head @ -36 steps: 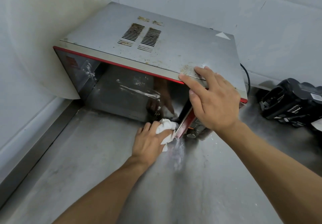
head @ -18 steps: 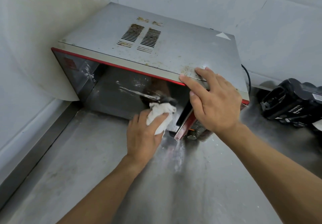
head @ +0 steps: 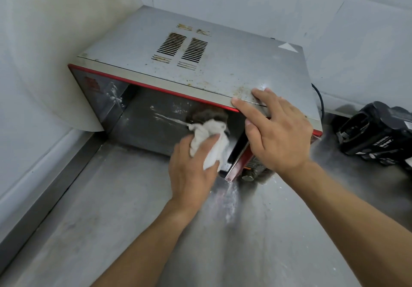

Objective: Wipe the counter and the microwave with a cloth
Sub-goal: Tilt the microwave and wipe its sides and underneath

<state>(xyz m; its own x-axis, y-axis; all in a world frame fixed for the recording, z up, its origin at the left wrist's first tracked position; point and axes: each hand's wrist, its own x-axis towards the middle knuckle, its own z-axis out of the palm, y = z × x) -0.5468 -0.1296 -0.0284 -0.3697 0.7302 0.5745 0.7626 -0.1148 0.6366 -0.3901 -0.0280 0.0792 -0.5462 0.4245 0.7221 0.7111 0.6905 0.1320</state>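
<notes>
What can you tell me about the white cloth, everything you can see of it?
The white cloth is a small crumpled rag, soft fabric by its look, slightly greyed. The left hand bunches it, fingers over its lower part, and presses it against the dark glass door of the microwave, near the door's right edge. Its upper folds stick out above the fingers. The right hand does not touch it.

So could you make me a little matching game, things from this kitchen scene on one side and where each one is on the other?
Things:
1. white cloth
2. right hand
3. black appliance
4. vent slots

Places:
A. on the counter, right of the microwave
B. in the microwave's top panel
C. held in the left hand against the microwave door
D. resting on the microwave's top front edge

Pairs: 1-C, 2-D, 3-A, 4-B
</notes>
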